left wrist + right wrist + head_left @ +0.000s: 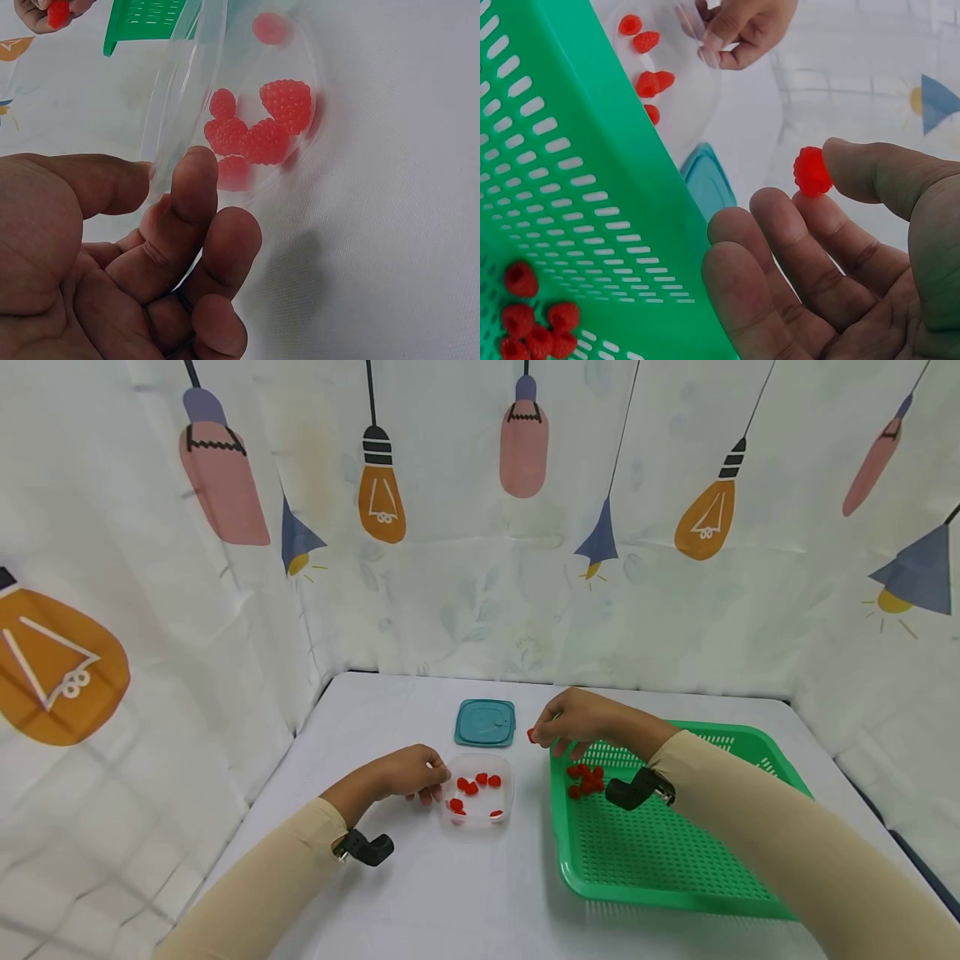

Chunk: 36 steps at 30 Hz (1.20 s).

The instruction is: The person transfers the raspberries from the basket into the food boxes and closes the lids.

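Note:
My right hand (581,718) is raised over the left rim of the green basket (675,860). Between its thumb and forefinger it pinches a raspberry (811,171), the other fingers spread loosely below. On the table, my left hand (412,772) holds the left rim of a clear plastic container (478,804), thumb and forefinger at the wall. Several red raspberries (266,141) lie scattered on the container's floor. More raspberries (538,341) sit clustered in the left part of the basket, below my right wrist.
Behind the container lies a teal lid (485,723), flat on the white-covered table (390,893). The basket takes up the table's right side, its raised wall between its raspberries and the container. White curtains (465,593) printed with lamps close off the back and sides.

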Tool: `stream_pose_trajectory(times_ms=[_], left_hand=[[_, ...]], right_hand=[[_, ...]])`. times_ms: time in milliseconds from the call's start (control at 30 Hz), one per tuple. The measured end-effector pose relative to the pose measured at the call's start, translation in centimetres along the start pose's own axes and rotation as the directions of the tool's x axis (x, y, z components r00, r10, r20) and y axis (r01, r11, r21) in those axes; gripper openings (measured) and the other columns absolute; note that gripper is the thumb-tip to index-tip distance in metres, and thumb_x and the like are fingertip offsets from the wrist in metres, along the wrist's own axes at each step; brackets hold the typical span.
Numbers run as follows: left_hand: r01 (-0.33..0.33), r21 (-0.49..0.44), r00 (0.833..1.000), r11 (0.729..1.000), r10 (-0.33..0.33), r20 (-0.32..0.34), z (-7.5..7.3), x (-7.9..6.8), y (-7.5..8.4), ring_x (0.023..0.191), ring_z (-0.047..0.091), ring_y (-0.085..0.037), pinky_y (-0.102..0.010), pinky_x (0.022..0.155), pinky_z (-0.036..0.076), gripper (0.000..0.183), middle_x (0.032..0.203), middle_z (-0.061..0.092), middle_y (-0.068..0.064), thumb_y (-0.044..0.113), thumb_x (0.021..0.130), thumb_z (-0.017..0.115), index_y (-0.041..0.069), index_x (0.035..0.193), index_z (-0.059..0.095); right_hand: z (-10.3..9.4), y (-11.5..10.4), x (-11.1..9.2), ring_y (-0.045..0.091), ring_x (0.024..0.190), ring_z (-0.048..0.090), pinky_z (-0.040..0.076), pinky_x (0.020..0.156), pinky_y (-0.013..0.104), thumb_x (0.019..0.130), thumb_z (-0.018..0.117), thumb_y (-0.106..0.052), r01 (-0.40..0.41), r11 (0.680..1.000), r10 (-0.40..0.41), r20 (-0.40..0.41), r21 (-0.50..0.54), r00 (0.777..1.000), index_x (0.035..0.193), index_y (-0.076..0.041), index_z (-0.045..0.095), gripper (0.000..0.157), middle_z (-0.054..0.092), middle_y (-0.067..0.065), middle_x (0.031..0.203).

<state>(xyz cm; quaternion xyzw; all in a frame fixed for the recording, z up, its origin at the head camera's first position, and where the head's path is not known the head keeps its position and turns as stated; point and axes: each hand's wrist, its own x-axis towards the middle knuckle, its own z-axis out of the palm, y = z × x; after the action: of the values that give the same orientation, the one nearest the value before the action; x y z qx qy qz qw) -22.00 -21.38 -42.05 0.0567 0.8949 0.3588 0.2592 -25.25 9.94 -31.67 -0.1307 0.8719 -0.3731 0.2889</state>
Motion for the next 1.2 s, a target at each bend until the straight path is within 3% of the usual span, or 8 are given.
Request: stream_pose_trajectory(times_ms=[433,767,1000,1200], left_hand=[[0.005,0.011,1.0,1.0,-0.005,-0.001,0.0,-0.1,0.3,0.072,0.063,-0.02,-0.031,0.064,0.047,0.016,0.08,0.069,-0.005,0.022,0.103,0.062,0.007,0.103,0.066],[-0.001,0.009,1.0,1.0,0.001,0.004,0.0,0.1,0.1,0.072,0.063,-0.019,-0.031,0.063,0.047,0.015,0.08,0.069,-0.005,0.022,0.104,0.061,0.008,0.102,0.066],[-0.001,0.008,1.0,1.0,0.001,0.005,0.0,0.1,0.1,0.072,0.063,-0.019,-0.03,0.063,0.047,0.016,0.08,0.069,-0.005,0.023,0.104,0.061,0.008,0.102,0.066],[-0.007,0.008,1.0,1.0,0.007,0.006,0.0,0.1,0.1,0.071,0.063,-0.019,-0.031,0.062,0.046,0.016,0.08,0.069,-0.005,0.022,0.104,0.061,0.008,0.101,0.067]], right_hand=[[1.8,-1.5,1.2,0.023,0.087,0.071,0.059,0.071,0.039,0.098,0.069,-0.02,0.031,0.998,-0.03,0.022,-0.046,0.999,0.107,-0.007,0.076,0.017,0.075,0.007,0.104],[3.0,-2.4,2.0,0.023,0.085,0.071,0.059,0.071,0.038,0.096,0.07,-0.02,0.039,0.997,-0.037,0.039,-0.063,0.999,0.098,-0.011,0.076,0.011,0.075,0.003,0.101],[3.7,-3.1,2.3,0.023,0.086,0.071,0.059,0.071,0.038,0.097,0.071,-0.022,0.024,0.996,-0.02,0.044,-0.084,0.999,0.098,-0.01,0.077,0.013,0.075,0.008,0.11],[3.8,-3.2,2.4,0.023,0.086,0.071,0.059,0.071,0.038,0.097,0.071,-0.022,0.015,0.996,-0.011,0.04,-0.088,0.999,0.097,-0.011,0.077,0.012,0.074,0.004,0.102]])
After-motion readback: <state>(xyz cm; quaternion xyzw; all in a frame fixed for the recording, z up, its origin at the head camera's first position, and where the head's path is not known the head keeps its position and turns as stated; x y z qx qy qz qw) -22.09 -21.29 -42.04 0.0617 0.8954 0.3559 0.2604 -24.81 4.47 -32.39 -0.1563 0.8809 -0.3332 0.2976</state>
